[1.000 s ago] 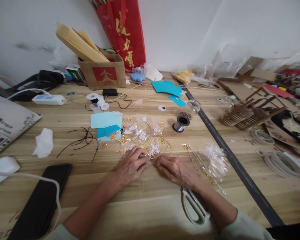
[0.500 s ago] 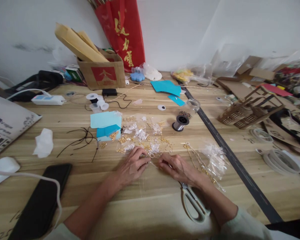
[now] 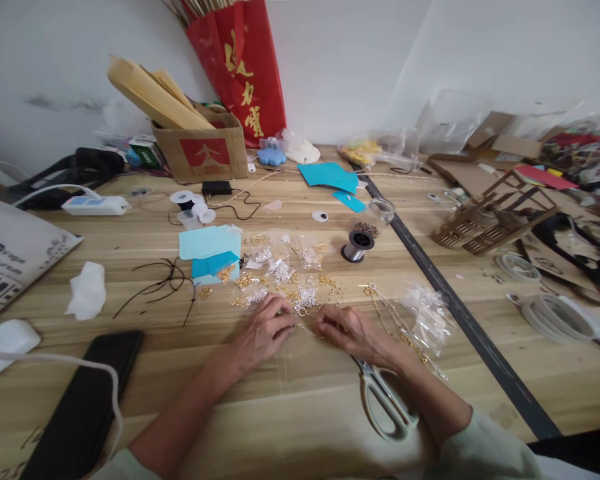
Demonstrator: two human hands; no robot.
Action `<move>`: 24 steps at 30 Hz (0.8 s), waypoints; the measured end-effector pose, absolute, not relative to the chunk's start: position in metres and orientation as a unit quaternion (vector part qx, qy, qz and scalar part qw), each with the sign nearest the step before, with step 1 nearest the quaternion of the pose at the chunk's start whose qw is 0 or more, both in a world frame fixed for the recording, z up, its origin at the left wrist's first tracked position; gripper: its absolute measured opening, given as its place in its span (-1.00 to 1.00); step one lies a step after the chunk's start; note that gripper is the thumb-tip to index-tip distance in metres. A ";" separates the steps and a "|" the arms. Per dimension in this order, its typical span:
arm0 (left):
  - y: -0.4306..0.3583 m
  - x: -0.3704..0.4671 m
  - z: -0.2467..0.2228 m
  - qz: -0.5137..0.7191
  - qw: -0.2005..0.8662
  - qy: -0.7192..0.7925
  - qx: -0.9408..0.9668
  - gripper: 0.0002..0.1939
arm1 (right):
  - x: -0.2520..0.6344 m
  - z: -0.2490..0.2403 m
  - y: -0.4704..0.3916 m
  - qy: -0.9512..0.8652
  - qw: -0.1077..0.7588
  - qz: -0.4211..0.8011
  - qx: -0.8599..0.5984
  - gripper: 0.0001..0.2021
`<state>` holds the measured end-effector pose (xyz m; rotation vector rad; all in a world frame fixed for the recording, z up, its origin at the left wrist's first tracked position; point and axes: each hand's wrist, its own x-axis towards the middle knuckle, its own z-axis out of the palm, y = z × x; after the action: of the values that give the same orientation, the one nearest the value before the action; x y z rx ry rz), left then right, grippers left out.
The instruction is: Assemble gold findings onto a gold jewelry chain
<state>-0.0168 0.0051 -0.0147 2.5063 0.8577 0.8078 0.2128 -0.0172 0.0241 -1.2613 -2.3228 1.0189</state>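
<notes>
Over the table's middle, my left hand (image 3: 266, 328) is closed in a pinch at one end of a thin beaded strand (image 3: 307, 329). My right hand (image 3: 354, 331), fingers curled together, pinches the strand's other side; the fingertips partly hide the grip. A small gold ring (image 3: 302, 311) shows between the two hands. Just beyond them lie piles of silver beads (image 3: 307, 297) and gold beads (image 3: 326, 280), some on clear plastic bags. Scissors with pale handles (image 3: 387, 403) lie beneath my right forearm. Gold and silver chains (image 3: 403, 327) rest to the right of that hand.
A spool of wire (image 3: 359, 247) stands behind the beads. Blue cards (image 3: 210, 241) and black cords (image 3: 167, 280) lie to the left, a phone (image 3: 87, 400) at front left. Clear bags (image 3: 427, 320) and a brown slatted basket (image 3: 490, 223) are on the right.
The view has shifted slightly. Both hands keep nearly the same pose, with the strand and ring still between them.
</notes>
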 end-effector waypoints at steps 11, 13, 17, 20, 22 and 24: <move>0.004 -0.019 -0.016 0.250 0.165 0.299 0.906 -0.81 | 0.215 0.026 -0.017 -0.799 0.159 0.358 -0.456 -0.84; 0.005 -0.019 -0.017 0.252 0.165 0.301 0.905 -0.82 | 0.215 0.026 -0.017 -0.798 0.156 0.352 -0.464 -0.85; 0.005 -0.019 -0.017 0.257 0.164 0.301 0.904 -0.82 | 0.216 0.024 -0.016 -0.799 0.146 0.342 -0.472 -0.86; 0.005 -0.019 -0.018 0.266 0.167 0.298 0.901 -0.83 | 0.216 0.023 -0.016 -0.802 0.149 0.332 -0.474 -0.86; 0.005 -0.019 -0.019 0.273 0.169 0.295 0.900 -0.83 | 0.216 0.023 -0.016 -0.802 0.155 0.331 -0.472 -0.85; 0.004 -0.018 -0.019 0.274 0.169 0.295 0.899 -0.83 | 0.215 0.024 -0.016 -0.803 0.163 0.337 -0.464 -0.85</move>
<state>-0.0183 0.0042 -0.0190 2.5564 0.8388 0.7802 0.2154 -0.0160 0.0238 -1.3244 -2.2894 0.9617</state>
